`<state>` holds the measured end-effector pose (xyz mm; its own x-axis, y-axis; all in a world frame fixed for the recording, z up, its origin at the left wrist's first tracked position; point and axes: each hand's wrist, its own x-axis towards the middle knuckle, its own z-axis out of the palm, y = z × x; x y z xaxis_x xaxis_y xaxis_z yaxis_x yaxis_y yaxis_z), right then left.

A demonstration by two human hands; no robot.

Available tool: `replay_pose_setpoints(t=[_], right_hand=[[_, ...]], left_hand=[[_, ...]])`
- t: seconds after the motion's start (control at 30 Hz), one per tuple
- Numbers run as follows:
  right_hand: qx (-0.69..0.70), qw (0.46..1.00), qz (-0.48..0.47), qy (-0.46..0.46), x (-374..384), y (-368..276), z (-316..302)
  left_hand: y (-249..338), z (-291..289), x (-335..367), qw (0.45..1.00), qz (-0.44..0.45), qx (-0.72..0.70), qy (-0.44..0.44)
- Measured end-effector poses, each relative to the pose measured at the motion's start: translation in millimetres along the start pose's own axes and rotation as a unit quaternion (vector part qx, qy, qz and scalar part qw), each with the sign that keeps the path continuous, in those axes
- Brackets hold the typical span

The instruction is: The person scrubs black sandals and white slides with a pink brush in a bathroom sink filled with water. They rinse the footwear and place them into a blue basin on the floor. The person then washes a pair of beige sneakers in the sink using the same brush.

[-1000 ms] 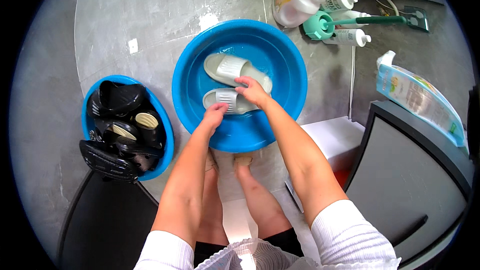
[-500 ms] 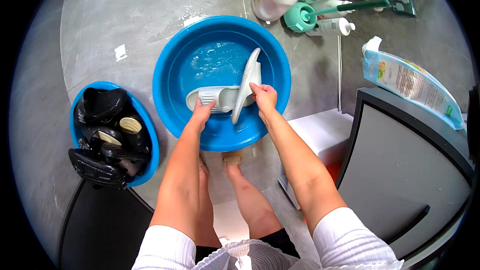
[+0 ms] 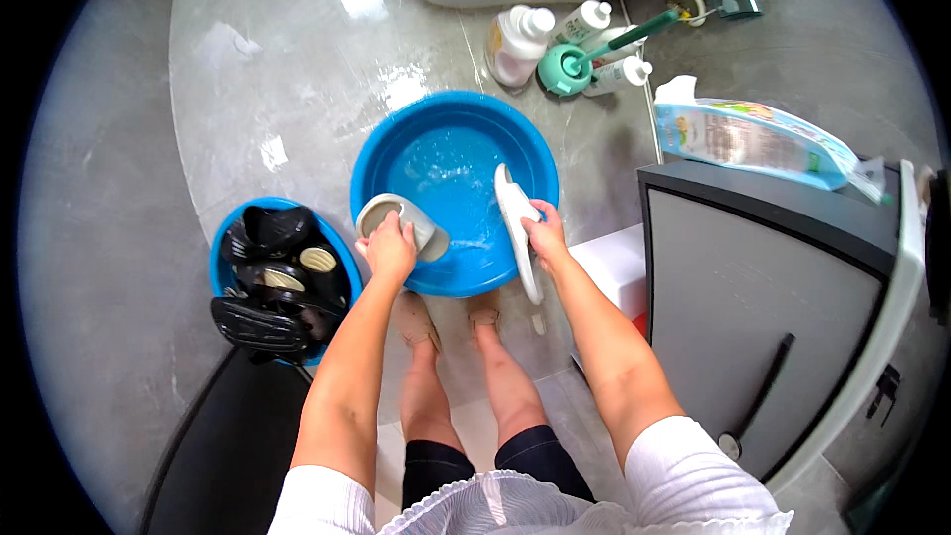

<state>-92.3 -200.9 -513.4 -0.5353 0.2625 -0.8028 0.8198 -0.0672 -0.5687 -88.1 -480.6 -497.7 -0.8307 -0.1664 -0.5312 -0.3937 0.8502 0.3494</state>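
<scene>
My left hand grips a light grey slide sandal over the left rim of a round blue basin. Its fingers are closed around the shoe. On the right, my right hand holds a second slide sandal, tilted on its side over the basin's right edge with its lower end past the rim. Between the two sandals, water with ripples and bubbles lies in the basin.
A smaller blue tub piled with black shoes stands left. Behind the basin are white bottles and a green toilet brush. A grey cabinet carrying a blue packet is at right; a black surface, lower left.
The sandals, together in the basin before, are now apart: my left hand has lifted one toward the left rim, my right hand the other toward the right rim. The view has shifted too.
</scene>
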Motion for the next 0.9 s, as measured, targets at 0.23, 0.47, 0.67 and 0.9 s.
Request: replay_pose_setpoints(t=[0.23, 0.47, 0.67, 0.9], right_hand=[[0.232, 0.959, -0.109, -0.119, -149, -114, 15], [0.193, 0.910, -0.362, -0.063, -374, -234, -32], [0.211, 0.848, -0.483, 0.058, -531, -286, -177], [0.000, 0.837, -0.408, 0.364, -600, -208, -374]], left_hand=[[20, -144, -60, 0.982, 0.117, -0.023, 0.147], [129, -326, -144, 0.956, 0.195, -0.183, 0.121], [312, -422, -234, 0.887, 0.382, -0.259, 0.020], [523, -355, -347, 0.834, 0.493, -0.232, -0.087]])
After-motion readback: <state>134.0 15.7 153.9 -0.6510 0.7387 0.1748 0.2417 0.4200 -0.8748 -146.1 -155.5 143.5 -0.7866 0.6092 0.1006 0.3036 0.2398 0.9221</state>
